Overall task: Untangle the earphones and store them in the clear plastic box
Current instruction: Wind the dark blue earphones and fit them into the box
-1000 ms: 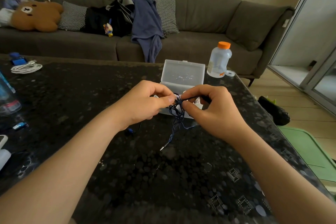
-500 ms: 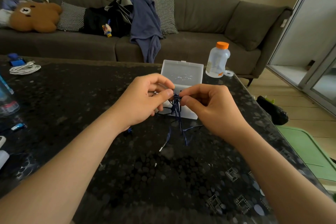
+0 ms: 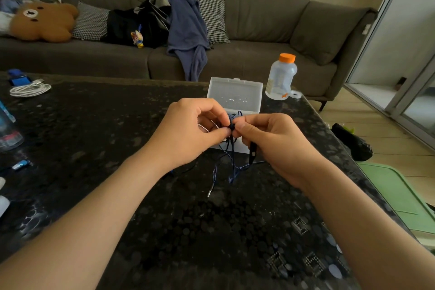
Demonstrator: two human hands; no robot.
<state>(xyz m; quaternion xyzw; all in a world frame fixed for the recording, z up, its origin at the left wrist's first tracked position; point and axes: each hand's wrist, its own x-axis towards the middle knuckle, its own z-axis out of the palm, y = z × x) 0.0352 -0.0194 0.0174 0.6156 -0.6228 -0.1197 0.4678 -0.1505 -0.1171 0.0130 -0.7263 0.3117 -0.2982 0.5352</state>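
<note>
Centre of frame: we see the left hand [image 3: 188, 132] and right hand [image 3: 275, 141] meeting thumb to thumb above the table [image 3: 117, 125]. Both pinch the same dark knot of the earphones [image 3: 231, 126] — fingers curled, clamped on the cord. The rest of the cord hangs below the knot in loose blue strands. The plug [image 3: 209, 192] reaches the table at lower centre, and the remote [image 3: 252, 152] dangles just under the right hand. The box [image 3: 235, 92] sits right behind the hands, lid up and base partly hidden — we can't tell what's in it. A bottle [image 3: 281, 77] with an orange cap stands just right of the box. A white cable [image 3: 29, 89] is coiled at upper left. A sofa [image 3: 259, 59] runs across the top.
</note>
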